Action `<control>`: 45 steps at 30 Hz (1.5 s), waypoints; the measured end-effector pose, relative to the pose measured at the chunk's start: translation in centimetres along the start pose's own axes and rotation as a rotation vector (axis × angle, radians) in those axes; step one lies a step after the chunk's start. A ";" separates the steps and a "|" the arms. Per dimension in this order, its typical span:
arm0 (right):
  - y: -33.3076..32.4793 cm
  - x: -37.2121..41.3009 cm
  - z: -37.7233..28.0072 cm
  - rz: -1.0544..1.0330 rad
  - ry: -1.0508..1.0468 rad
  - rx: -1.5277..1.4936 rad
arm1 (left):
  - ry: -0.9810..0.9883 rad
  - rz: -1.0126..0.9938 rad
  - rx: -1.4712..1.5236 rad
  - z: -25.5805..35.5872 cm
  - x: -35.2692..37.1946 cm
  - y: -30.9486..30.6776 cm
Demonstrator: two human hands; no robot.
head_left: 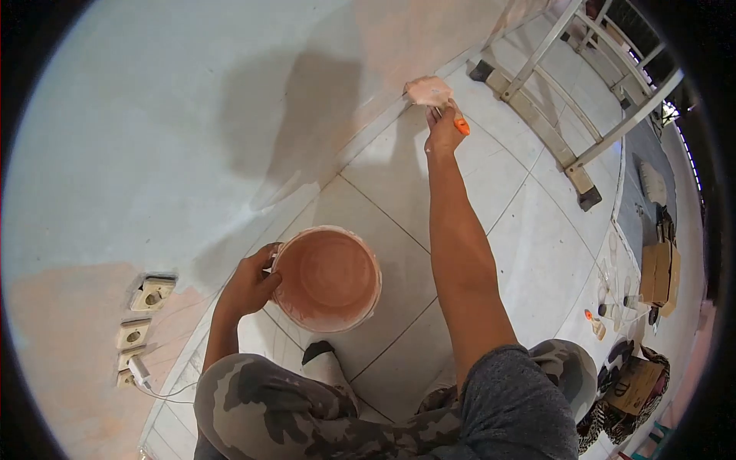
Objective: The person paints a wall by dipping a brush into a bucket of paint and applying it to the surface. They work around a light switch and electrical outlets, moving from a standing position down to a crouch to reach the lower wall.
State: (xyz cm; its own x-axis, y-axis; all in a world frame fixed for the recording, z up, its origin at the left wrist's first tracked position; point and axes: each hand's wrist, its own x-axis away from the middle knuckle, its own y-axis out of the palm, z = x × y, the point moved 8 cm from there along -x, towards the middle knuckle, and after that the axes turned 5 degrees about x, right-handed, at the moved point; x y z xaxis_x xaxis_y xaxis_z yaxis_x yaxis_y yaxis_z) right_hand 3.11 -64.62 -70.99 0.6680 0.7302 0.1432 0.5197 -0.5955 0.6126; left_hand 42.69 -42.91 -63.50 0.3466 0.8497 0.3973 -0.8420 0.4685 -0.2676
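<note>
My left hand [249, 282] grips the near-left rim of a round bucket [362, 295], thumb over the edge. Pink paint coats the inside of the bucket, which I hold above the tiled floor beside my sock-clad foot [322, 360]. With my right arm stretched forward, my right hand [442, 134] is closed around a wide paintbrush [429, 90]. Its handle end is orange, and its head is covered in pink paint. The brush head overlaps the bottom of the wall [176, 130], where wall and floor meet. Pale blue-white and pink patches mark the wall.
A metal ladder [560, 96] stands on the floor at upper right. Several power sockets [134, 335] and a plugged-in white charger [138, 369] with a cable are at lower left. Cardboard boxes [655, 277], another brush [595, 325] and small containers lie at right.
</note>
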 end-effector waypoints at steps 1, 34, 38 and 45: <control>-0.1 -0.3 0.8 -0.019 0.014 -0.016 | -0.036 -0.010 -0.009 -0.2 0.2 0.0; 0.6 14.6 5.6 -0.293 0.235 0.067 | -0.184 0.071 0.136 -2.3 1.7 -0.6; 0.8 17.1 6.3 -0.278 0.269 0.024 | -0.153 0.078 0.123 -2.0 2.5 -1.3; 0.0 23.4 8.6 -0.330 0.376 0.181 | -0.150 0.151 0.044 -0.5 4.9 -4.0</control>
State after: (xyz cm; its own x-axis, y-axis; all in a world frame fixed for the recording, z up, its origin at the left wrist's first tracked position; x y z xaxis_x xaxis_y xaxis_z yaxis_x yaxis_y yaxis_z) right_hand 23.34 -50.44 -74.31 0.2336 0.9383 0.2551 0.7754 -0.3381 0.5333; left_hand 47.92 -40.48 -60.91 0.1523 0.8625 0.4825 -0.8980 0.3247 -0.2969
